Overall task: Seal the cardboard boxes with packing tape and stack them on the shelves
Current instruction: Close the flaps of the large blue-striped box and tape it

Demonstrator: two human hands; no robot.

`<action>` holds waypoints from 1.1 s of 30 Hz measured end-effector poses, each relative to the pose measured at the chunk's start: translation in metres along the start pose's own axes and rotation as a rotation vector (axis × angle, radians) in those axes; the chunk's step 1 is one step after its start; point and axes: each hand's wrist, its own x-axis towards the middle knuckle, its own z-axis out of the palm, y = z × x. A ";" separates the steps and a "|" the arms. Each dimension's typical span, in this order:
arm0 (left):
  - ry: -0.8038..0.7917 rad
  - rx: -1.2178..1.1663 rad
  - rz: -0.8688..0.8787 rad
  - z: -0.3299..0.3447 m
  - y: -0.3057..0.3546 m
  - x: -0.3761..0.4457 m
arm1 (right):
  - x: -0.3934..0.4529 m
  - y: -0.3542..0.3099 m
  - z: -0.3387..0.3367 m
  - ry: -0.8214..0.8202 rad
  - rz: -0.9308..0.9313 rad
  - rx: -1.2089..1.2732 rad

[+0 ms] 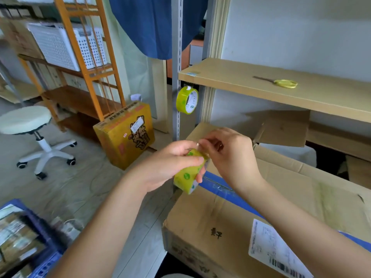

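My left hand grips a yellow-green roll of packing tape above the near left corner of a large cardboard box. My right hand pinches the free end of the tape at the top of the roll. The box has a blue tape strip along its seam and a white shipping label. Its far flaps stand open. A second tape roll hangs on the grey shelf post. Yellow-handled scissors lie on the wooden shelf above the box.
A yellow printed carton sits on the floor left of the post. Further left stand a white wheeled stool and an orange rack with white baskets. A blue crate is at the bottom left. A blue cloth hangs above.
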 end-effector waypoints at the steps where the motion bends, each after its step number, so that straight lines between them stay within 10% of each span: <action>1: -0.034 0.002 -0.003 0.007 0.003 -0.001 | -0.004 0.002 -0.006 0.015 0.010 -0.023; 10: 0.118 0.183 -0.113 0.061 -0.001 -0.025 | 0.004 0.059 -0.058 0.136 0.437 0.037; 16: 0.090 0.149 -0.150 0.064 -0.022 -0.050 | -0.023 0.096 -0.005 -0.154 0.486 -0.003; 33: 0.219 -0.103 -0.144 0.074 -0.029 0.057 | 0.047 0.198 0.041 -0.081 0.548 -0.096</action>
